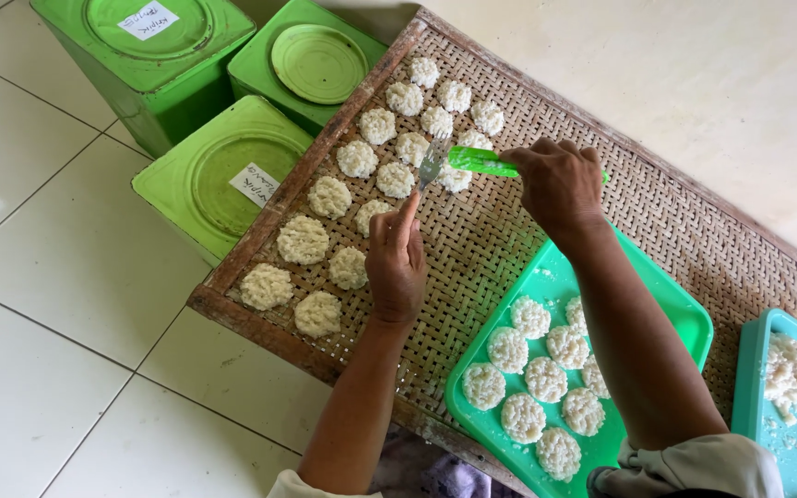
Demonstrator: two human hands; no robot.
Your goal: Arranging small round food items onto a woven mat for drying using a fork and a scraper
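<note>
Far out to the left of both hands stand three square green tins (219, 171) with round lids, on the white tiled floor (39, 277); two carry paper labels. Just right of them lies a woven bamboo tray (472, 249) with a wooden frame, its left part covered with rows of flat white rice cakes (303, 239).

The left hand (396, 263) rests on the weave, forefinger stretched up toward the cake next to the fork tines, the other fingers curled loosely; it holds nothing. The right hand (560, 184) sits further along the tray, closed around the green handle of a fork (458, 161). The fork's metal tines point left and touch down at a cake (455, 178) at the edge of the rows, just above the left forefinger.

Below the right forearm lies a green plastic tray (666, 314) with more round rice cakes (524, 417), partly hidden by the arm. At the far right a second teal tray (754, 369) holds a loose lump of white rice mass (791, 369).

The cakes look soft and crumbly, so I judge that a cake could break or stick to the tines if the fork lifts off at an angle. The left forefinger is close to the tines and could get pricked. The right forearm hangs low over the green tray and might flatten a cake there.
</note>
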